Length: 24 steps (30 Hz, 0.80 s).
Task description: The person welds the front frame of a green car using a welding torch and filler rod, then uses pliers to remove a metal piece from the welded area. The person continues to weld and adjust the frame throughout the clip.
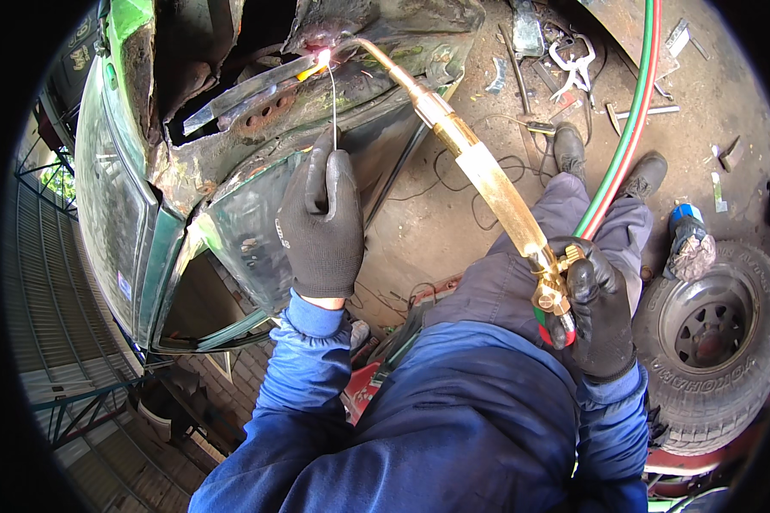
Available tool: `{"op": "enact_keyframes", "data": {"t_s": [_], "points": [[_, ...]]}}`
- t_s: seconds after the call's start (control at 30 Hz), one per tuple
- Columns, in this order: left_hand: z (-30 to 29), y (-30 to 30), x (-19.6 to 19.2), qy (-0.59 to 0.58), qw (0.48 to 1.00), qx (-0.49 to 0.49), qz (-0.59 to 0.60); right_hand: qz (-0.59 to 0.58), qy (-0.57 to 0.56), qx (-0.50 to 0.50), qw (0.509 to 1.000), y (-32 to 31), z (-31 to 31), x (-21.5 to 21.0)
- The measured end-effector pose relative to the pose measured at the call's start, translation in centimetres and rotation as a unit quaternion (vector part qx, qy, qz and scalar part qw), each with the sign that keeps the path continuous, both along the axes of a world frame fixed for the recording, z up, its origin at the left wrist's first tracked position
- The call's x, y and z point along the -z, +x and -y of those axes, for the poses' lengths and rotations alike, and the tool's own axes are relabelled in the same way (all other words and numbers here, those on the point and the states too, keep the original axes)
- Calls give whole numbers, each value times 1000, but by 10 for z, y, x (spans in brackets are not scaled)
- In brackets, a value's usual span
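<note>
My left hand (321,231), in a black glove, pinches a thin filler rod (334,111) between its fingers. The rod points up to a glowing spot (323,56) on the rusty metal panel (269,115) of a green vehicle body. In my right hand (603,321), also gloved in black, is the valve end of a brass welding torch (498,188); fingers curl beside its knobs. The torch slants up and left, its bent copper tip (370,48) just right of the glow. A green and red twin hose (622,128) runs past my right hand toward the top edge.
A green door with a window opening (257,231) stands below the panel. White locking pliers (573,61), a hammer (614,118), cables and scraps lie on the floor at upper right. A wheel with a tyre (710,342) lies by my right arm, a blue-topped bottle (686,224) near it.
</note>
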<state>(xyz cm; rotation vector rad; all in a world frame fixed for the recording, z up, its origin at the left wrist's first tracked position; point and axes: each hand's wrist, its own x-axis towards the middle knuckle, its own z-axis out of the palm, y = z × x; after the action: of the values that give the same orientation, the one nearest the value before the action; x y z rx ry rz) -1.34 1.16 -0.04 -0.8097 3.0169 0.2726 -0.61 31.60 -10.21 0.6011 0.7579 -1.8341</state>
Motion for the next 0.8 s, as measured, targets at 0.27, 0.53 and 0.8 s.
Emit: {"op": "enact_keyframes", "data": {"t_s": [0.27, 0.53, 0.8], "points": [[0, 0, -1, -5, 1000, -24, 18, -6, 8, -17, 1000, -4, 0, 0], [0, -1, -1, 0, 999, -34, 22, -10, -4, -6, 1000, -3, 2, 1], [-2, -1, 0, 4, 999, -47, 17, -16, 11, -20, 1000, -7, 2, -4]]}}
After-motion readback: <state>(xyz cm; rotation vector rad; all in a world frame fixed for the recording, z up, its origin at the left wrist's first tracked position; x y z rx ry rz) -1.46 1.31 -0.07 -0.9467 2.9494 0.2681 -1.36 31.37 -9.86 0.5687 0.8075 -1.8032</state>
